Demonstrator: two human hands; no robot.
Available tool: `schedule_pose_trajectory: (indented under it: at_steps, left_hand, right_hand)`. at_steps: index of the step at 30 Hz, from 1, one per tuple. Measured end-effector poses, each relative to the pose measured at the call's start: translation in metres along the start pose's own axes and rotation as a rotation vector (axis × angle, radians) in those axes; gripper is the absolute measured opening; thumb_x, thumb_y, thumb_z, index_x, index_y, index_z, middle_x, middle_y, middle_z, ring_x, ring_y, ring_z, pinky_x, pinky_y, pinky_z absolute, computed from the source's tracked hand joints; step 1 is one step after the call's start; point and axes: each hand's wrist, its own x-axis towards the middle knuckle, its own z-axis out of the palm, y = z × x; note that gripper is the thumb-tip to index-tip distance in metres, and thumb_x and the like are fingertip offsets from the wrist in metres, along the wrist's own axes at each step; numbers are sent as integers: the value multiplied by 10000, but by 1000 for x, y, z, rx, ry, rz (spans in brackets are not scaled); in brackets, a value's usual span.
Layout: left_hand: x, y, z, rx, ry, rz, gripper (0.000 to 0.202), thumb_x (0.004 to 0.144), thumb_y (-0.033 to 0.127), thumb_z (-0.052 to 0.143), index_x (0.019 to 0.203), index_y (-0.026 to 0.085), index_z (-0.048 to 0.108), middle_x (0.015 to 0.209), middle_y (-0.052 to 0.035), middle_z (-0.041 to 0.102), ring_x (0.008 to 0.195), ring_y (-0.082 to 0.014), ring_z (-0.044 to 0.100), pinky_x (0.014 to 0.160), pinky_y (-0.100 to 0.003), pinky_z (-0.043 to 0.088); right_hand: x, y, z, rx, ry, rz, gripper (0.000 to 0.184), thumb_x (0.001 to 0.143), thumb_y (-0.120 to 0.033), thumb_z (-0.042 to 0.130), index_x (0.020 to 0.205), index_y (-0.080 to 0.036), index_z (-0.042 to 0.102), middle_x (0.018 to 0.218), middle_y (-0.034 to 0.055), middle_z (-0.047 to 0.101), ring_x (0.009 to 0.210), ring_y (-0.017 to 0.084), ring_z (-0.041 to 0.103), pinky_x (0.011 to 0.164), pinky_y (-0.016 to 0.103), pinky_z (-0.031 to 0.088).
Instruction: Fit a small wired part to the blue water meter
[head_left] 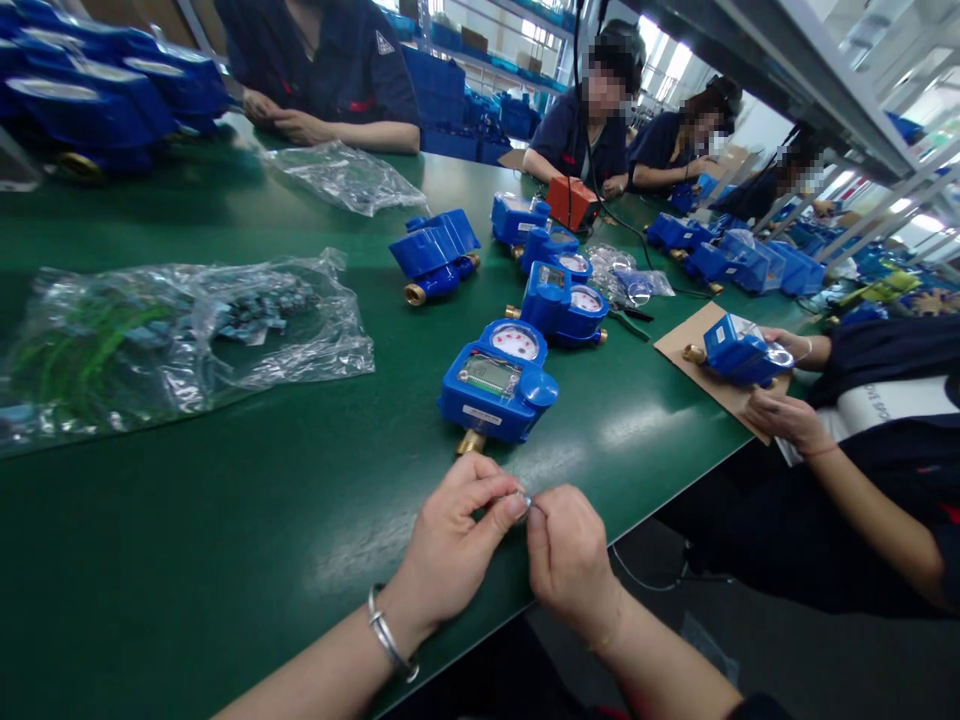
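Observation:
My left hand (457, 535) and my right hand (571, 555) meet fingertip to fingertip over the green table's front edge. Both are closed in a pinch. Something small and pale blue or silvery shows at the left thumb tip; it is too small to name. The right fingers press against the same spot, and what they hold is hidden. Just beyond my hands a blue water meter (487, 410) rests on the table, with a round white dial, a small display window and a brass pipe end pointing toward me.
More blue meters (562, 300) stand behind it. At left lies a clear bag of green wires and connectors (172, 345); another clear bag (349, 178) is farther back. On the right a co-worker holds a meter (739, 350) over cardboard (682, 340). Other people sit along the table.

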Motion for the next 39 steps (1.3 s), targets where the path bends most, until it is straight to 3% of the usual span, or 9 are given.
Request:
schedule_pose_trajectory:
  at_steps: [5, 8, 12, 18, 20, 24, 30, 36, 39]
  left_hand:
    - [0, -2, 1, 5, 20, 22, 116, 842, 227, 551, 815, 186, 656, 826, -7, 511, 802, -124, 515, 753, -239, 411]
    - [0, -3, 0, -10, 27, -11, 123, 837, 250, 563, 812, 183, 662, 822, -9, 512, 794, -126, 517, 744, -241, 412]
    - [1, -4, 0, -16, 10, -43, 155, 840, 269, 556, 779, 179, 667, 811, -11, 510, 775, -127, 518, 731, -242, 413]
    - [2, -6, 0, 17, -18, -11, 154, 849, 260, 538, 788, 190, 661, 825, -10, 508, 798, -129, 516, 740, -240, 410]
    - [3, -8, 0, 40, -28, -1, 147, 850, 262, 538, 808, 200, 665, 828, -9, 510, 807, -131, 516, 754, -243, 407]
    - [5, -10, -1, 9, -6, -45, 147, 840, 291, 555, 859, 205, 673, 840, -13, 523, 807, -134, 523, 748, -245, 414]
    - [4, -6, -1, 0, -41, -96, 172, 838, 321, 546, 812, 210, 675, 816, -10, 528, 785, -135, 535, 739, -247, 424]
    - [6, -12, -2, -71, 72, -326, 328, 729, 426, 638, 966, 203, 599, 928, -33, 613, 842, -179, 597, 774, -286, 488]
    - [14, -28, -6, -69, 30, -422, 388, 648, 526, 663, 837, 196, 588, 753, -12, 640, 731, -194, 621, 689, -280, 521]
  right_hand:
    - [5, -3, 0, 336, -198, 250, 314, 950, -263, 233, 756, -175, 464, 540, -38, 407, 466, 102, 388, 472, 224, 365]
    - [2, 1, 0, -68, 8, -21, 163, 909, -219, 377, 931, -142, 518, 769, 65, 556, 699, 164, 499, 649, 307, 413]
    - [1, 10, 3, -299, 78, -256, 113, 867, -159, 437, 909, -132, 538, 699, 61, 536, 668, 174, 464, 659, 337, 376]
    - [12, 4, 4, 454, -235, 312, 288, 935, -267, 233, 695, -203, 379, 472, -82, 254, 385, 89, 272, 417, 220, 302]
    - [13, 1, 3, 497, -278, 358, 302, 944, -279, 198, 718, -203, 385, 459, -91, 241, 368, 87, 263, 400, 213, 300]
    - [6, 7, 1, 54, -102, 42, 187, 923, -259, 340, 971, -155, 488, 786, 57, 563, 702, 157, 519, 646, 300, 426]
    - [4, 23, 3, -414, 97, -327, 182, 868, -154, 452, 1044, -117, 476, 734, 72, 562, 660, 192, 479, 614, 337, 405]
    - [10, 14, 8, -165, 27, -170, 168, 884, -152, 363, 1005, -149, 480, 809, 71, 583, 736, 179, 548, 665, 304, 456]
    - [7, 12, 27, -30, 140, 12, 194, 896, -278, 335, 965, -186, 492, 788, 45, 601, 688, 158, 593, 615, 259, 473]
